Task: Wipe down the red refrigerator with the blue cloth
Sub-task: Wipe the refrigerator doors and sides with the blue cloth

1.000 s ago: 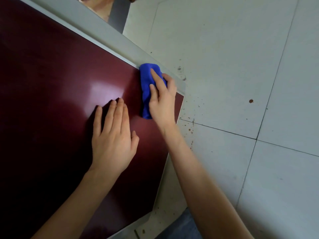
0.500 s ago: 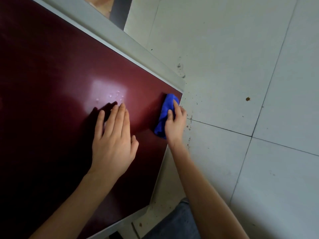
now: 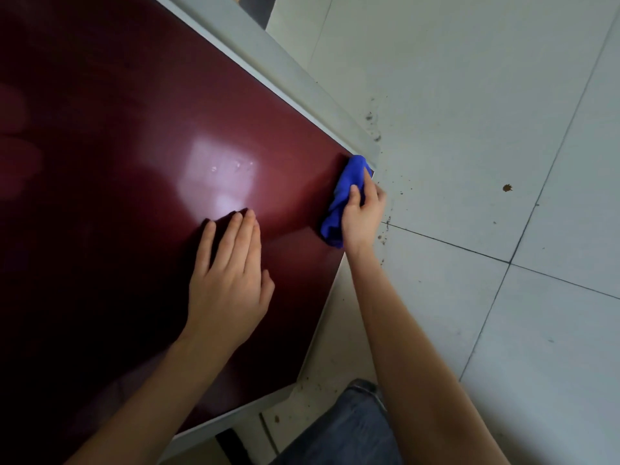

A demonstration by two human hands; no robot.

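The red refrigerator [image 3: 127, 135] shows as a glossy dark red panel that fills the left half of the head view, with a pale grey rim. My right hand [image 3: 364, 214] presses the bunched blue cloth [image 3: 345, 193] against the panel's right corner, fingers curled over it. My left hand [image 3: 231, 280] lies flat on the red surface to the left of the cloth, fingers together and extended, holding nothing. A bright reflection with a few water drops sits just above my left fingertips.
Pale floor tiles [image 3: 486, 112] with dark grout lines lie to the right. Brown specks and a larger brown spot [image 3: 507, 187] dot the floor near the refrigerator's corner. My knee in blue jeans [image 3: 352, 427] is at the bottom.
My right hand slid the blue cloth down along the panel's right side from the grey rim to the corner. My left hand stayed flat in place.
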